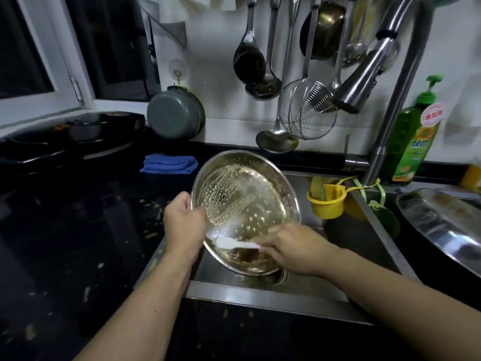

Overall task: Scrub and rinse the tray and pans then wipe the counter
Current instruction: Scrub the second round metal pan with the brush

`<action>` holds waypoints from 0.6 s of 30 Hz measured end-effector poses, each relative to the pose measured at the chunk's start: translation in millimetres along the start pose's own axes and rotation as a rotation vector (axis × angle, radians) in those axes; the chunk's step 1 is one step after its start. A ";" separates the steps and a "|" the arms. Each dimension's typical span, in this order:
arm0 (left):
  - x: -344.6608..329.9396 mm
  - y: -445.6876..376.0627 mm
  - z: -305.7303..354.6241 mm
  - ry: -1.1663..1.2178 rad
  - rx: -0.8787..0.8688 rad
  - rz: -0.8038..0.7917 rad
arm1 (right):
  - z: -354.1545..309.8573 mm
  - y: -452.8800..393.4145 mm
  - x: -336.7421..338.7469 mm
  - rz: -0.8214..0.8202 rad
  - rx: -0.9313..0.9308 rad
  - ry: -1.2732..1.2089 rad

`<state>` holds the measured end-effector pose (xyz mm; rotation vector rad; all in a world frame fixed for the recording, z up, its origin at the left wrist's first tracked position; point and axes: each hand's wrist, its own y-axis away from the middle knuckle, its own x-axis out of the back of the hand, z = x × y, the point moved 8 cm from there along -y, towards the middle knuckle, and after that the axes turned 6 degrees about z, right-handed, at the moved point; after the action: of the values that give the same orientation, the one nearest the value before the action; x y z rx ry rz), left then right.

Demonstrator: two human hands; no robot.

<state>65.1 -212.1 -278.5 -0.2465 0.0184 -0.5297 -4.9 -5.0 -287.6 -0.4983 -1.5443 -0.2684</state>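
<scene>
We held the round steel pan (244, 204) tilted over the sink (260, 295), its inside turned toward us and its lower rim down in the basin near the drain. The inner surface was speckled with pale greasy droplets, and a brown residue had pooled at the low edge.

Our left hand (186, 225) gripped the pan's left rim. Its fingers were curled together round the edge, the thumb on the near side; the fingertips lay behind the rim and we could not see them.

Our right hand (294, 250) reached into the lower part of the pan and held a white brush (234, 243) by its handle. The fingers were closed on the handle in a pinch, though motion blur hid their exact placement. The brush head lay against the pan's inner wall, close to the left hand.

A second steel tray (442, 225) rested at the right, tilted at the edge of the frame. The black counter (78, 230) left of the sink carried scattered pale food scraps. A folded blue cloth (169, 164) lay on the counter behind the pan. The faucet (364, 74) hung above the sink, with a green detergent bottle (413, 136) beside it.
</scene>
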 end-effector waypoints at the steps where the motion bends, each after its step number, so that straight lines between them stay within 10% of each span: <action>1: -1.7 0.5 0.1 0.006 0.001 -0.009 | 10.4 -5.0 6.4 0.037 -0.047 0.030; 4: -4.9 2.8 -3.1 0.012 0.023 -0.024 | 69.4 -5.4 33.9 0.298 -0.475 0.132; 9: -1.7 0.3 -3.5 0.024 0.006 -0.032 | -10.9 -15.8 4.6 0.031 -0.067 0.021; 14: 0.2 2.7 -4.5 0.091 0.076 0.001 | 55.9 -15.8 45.3 0.277 -0.495 0.249; 18: 2.8 3.7 0.3 0.078 0.050 0.024 | -17.3 -14.8 17.3 0.036 -0.019 0.089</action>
<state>69.4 -210.4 -279.0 -0.1762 0.0832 -0.5150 3.9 -23.6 -267.7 -0.5214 -1.4463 -0.2741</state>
